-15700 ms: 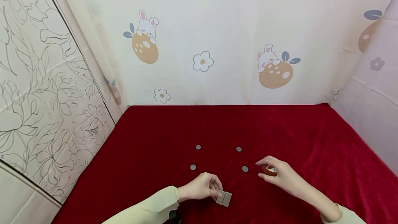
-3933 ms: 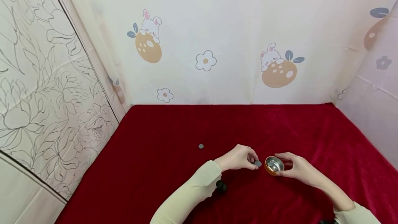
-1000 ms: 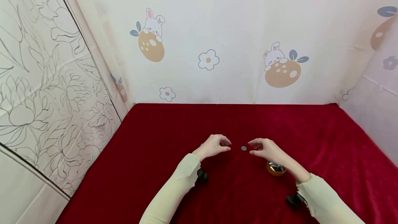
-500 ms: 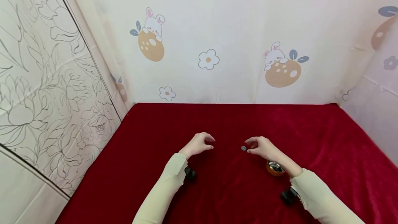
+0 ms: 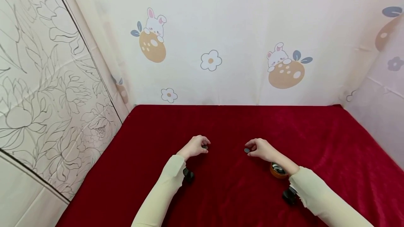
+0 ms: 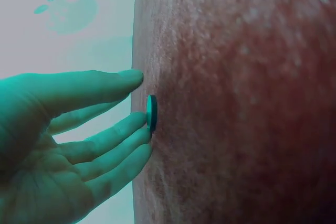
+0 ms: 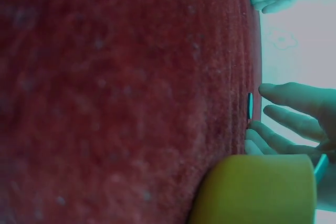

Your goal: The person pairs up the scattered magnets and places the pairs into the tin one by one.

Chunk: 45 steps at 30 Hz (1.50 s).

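Observation:
Over the red cloth, my left hand [image 5: 192, 147] reaches round a small flat grey disc [image 5: 204, 147]. In the left wrist view that disc [image 6: 151, 113] lies on the cloth, fingertips right at its edge and the thumb apart from it. Opposite, my right hand [image 5: 262, 150] has its fingertips beside a second grey disc [image 5: 247, 150]. The right wrist view shows this disc [image 7: 250, 106] flat on the cloth, between spread thumb and fingers. Below the right forearm stands a round orange tin [image 5: 277, 175] with a shiny metal inside, partly hidden by the arm.
Red velvet cloth [image 5: 221, 192] covers the table. A pale printed curtain [image 5: 236, 80] rises behind its far edge, and a flower-patterned panel [image 5: 63, 90] stands on the left. Black wrist cameras [image 5: 188, 175] hang under both sleeves.
Several discs lay out earlier, and my left hand held small grey blocks, then a disc beside the tin. My right hand let go of the tin. Lately both hands moved left to the discs.

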{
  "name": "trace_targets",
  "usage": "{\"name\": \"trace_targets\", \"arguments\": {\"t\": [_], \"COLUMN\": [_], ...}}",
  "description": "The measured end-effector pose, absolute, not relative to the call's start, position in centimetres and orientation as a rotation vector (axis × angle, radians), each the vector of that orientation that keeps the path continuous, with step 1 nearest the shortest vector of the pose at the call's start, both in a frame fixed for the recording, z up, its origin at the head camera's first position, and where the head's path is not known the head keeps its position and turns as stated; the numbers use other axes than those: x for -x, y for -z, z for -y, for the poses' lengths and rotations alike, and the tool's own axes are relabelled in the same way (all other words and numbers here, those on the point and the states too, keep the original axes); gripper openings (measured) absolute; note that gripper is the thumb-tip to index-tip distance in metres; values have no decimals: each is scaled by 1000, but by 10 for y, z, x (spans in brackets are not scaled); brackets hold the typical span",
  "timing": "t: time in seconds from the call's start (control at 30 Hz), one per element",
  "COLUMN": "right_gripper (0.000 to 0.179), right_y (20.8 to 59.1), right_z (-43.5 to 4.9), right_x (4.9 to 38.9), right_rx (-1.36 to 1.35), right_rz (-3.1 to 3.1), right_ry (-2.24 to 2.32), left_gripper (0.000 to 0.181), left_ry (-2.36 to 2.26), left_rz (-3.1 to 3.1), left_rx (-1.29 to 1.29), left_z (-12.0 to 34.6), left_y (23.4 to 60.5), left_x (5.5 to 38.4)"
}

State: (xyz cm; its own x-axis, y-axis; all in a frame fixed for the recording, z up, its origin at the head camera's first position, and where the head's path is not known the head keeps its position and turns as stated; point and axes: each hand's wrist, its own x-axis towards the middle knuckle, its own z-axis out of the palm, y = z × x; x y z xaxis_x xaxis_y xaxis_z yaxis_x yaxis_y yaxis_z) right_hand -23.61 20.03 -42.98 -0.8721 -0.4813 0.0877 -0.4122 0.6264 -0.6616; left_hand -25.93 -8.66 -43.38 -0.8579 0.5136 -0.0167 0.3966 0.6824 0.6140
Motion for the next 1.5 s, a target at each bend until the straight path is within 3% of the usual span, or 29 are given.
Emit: {"name": "trace_targets", "arguments": {"t": [0.43, 0.73, 1.5], "right_gripper": [24, 11, 5], "right_y": [433, 431, 431], "right_z": [-196, -194, -175], "right_x": [243, 243, 241], "right_rx": [780, 810, 899], "right_rz": [-2796, -2815, -2812], "right_ry": [961, 923, 931], "left_gripper": [22, 16, 13], "left_ry": [-878, -847, -807], "left_rz": [-2710, -2724, -2661], "left_rx": [-670, -640, -779], "left_z": [88, 85, 46], "left_y": [437, 438, 437], "left_x": [265, 266, 261]}}
